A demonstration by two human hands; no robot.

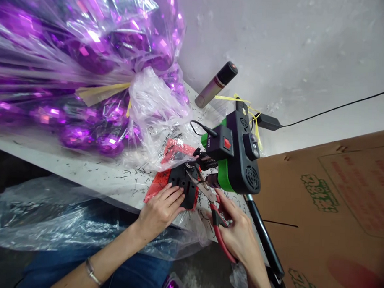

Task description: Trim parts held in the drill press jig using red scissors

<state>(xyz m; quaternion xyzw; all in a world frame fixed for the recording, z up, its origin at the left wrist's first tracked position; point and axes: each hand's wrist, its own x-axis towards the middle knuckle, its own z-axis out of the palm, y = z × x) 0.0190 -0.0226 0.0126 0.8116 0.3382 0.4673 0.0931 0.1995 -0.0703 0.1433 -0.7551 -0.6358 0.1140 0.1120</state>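
Note:
My right hand (236,229) is wrapped round a pair of scissors (218,233) with red and black handles. The blades point up and left, their tips over a flat black slotted plate (178,176). My left hand (163,204) presses on that plate with its fingers lying flat. Under the plate is a red sheet or mat (155,187). Just beyond the scissors stands a black and green device (242,158) with a red switch and a cable; it partly hides the area by the blades.
Clear bags of shiny purple balls (88,56) fill the left, tied with yellow ribbon (102,94). A spray can (216,84) stands at the wall. Short black scraps litter the white table (121,187). A cardboard box (349,233) and a black pole (266,237) are on the right.

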